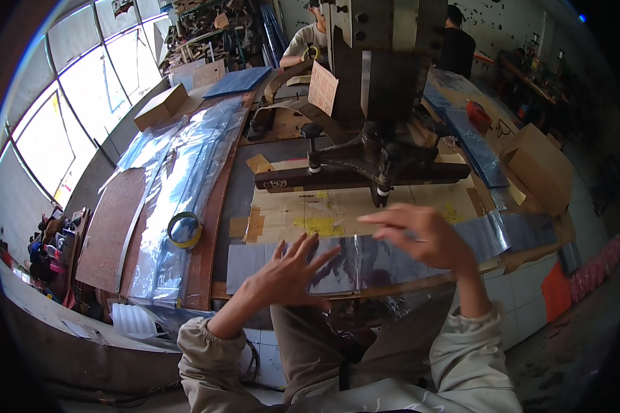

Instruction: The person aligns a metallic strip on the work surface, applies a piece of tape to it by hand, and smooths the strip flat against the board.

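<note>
A strip of clear bluish-grey plastic film [382, 253] lies along the front edge of the press bed. My left hand [286, 274] is over its left part, palm down with fingers spread, holding nothing; whether it touches the film I cannot tell. Above the right part of the strip is my right hand [426, 239], its index finger stretched to the left and the others partly bent, with nothing visible in it. Beyond my hands lies a tan board [282, 213] patched with yellow and brown tape. Over that board the press's dark horizontal bar [365, 175] hangs from a black bracket.
To the left, clear plastic sheets [186, 179] cover a brown board, with a roll of tape [184, 230] on them. A cardboard box [541, 165] stands at the right, beside a blue film stack [472, 144]. The press column [386, 76] rises ahead. Two people are behind it.
</note>
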Tool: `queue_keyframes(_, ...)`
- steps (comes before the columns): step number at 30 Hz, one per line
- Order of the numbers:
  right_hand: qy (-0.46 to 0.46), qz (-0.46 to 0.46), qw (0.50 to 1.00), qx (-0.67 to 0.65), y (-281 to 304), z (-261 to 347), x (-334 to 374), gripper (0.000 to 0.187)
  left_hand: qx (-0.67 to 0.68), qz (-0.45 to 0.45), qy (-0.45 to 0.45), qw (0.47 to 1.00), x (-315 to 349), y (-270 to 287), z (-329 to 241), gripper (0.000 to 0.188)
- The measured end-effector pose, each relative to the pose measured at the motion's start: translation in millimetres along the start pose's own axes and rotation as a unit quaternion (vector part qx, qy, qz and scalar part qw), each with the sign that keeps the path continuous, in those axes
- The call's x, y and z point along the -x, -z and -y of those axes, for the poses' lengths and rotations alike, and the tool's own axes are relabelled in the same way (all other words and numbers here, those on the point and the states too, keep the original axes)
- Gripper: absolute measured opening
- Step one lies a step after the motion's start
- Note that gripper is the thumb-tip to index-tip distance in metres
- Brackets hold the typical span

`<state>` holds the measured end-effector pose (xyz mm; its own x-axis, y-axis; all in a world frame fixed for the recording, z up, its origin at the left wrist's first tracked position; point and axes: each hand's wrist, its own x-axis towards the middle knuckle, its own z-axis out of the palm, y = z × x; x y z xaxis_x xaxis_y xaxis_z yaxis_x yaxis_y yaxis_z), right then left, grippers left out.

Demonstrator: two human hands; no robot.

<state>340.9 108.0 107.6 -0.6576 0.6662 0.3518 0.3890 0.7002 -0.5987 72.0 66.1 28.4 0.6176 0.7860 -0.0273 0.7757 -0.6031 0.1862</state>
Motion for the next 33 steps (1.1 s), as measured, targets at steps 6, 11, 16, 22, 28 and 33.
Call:
queue_keyframes(6, -0.221, -0.152, 0.951, 0.157, 16, -75, 118, 0.039, -0.046, -0.052, 0.0, 0.998, 6, -31, 8, 0.087)
queue_keyframes(11, -0.258, -0.154, 0.942, 0.149, -24, -91, 155, 0.046, -0.046, -0.077, -0.002, 0.996, 13, -32, 14, 0.071)
queue_keyframes(16, -0.234, -0.242, 0.938, 0.085, -26, -79, 155, 0.04, -0.052, -0.087, 0.024, 0.995, 18, -36, -3, 0.067)
queue_keyframes(22, -0.175, -0.296, 0.931, 0.121, -42, -36, 143, 0.021, -0.033, -0.115, 0.05, 0.992, 17, -36, -5, 0.071)
queue_keyframes(28, -0.18, -0.31, 0.928, 0.104, -53, -19, 135, 0.028, -0.021, -0.135, 0.058, 0.989, 12, -39, -6, 0.072)
queue_keyframes(33, -0.291, -0.299, 0.907, 0.065, -58, -26, 147, 0.039, -0.017, -0.146, 0.062, 0.987, 15, -38, -2, 0.076)
